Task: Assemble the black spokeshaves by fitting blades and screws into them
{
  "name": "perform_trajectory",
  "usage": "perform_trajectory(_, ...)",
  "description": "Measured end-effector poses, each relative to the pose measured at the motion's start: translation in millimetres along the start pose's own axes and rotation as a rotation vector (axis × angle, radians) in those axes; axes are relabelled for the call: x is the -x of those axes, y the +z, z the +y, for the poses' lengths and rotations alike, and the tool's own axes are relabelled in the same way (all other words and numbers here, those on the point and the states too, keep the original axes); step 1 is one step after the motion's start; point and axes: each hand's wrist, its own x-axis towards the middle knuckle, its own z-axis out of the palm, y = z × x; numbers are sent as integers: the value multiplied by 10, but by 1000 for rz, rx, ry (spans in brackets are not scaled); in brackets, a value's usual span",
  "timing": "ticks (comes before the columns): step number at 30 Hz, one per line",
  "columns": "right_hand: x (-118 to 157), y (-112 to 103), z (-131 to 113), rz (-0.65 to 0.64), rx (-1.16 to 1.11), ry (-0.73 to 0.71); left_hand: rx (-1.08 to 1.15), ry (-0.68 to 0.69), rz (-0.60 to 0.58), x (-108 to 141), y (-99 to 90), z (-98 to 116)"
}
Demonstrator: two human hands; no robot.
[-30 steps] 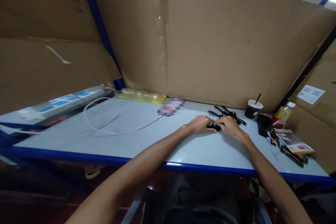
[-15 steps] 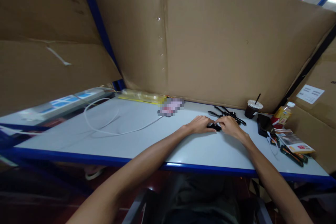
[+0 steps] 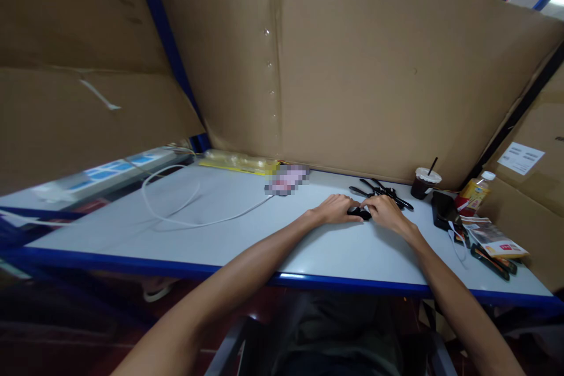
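On the table, slightly right of the middle, my left hand (image 3: pixel 337 210) is closed round one end of a small black object (image 3: pixel 361 214). My right hand (image 3: pixel 384 211) meets it from the other side, its bent fingers pressed onto the object's right part. Fingers cover much of the object, so its exact kind cannot be made out. Just behind my right hand lies a loose pile of slim black pieces with long arms (image 3: pixel 374 188), partly hidden by the hand.
A lidded drink cup (image 3: pixel 425 183), a bottle (image 3: pixel 478 191), a black box-like item (image 3: pixel 444 210) and a packet (image 3: pixel 496 237) stand or lie at the right. Leftward, a white cable (image 3: pixel 207 225) runs to a pinkish blurred item (image 3: pixel 287 180). Cardboard (image 3: pixel 352 70) walls the back.
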Motion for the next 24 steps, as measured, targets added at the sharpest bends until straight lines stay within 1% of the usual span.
perform_trajectory(3,-13,14,6,-3,-47,-62,-1,-2,-5,-2,-5,0)
perform_trajectory(6,-23,8,31,-15,-57,-78,0,3,-6,2,-7,-2)
perform_trajectory(16,-3,-23,58,-17,50,0,5,6,3,0,4,-11)
perform_trajectory(24,-7,18,38,10,-5,10,7,5,1,0,0,-6)
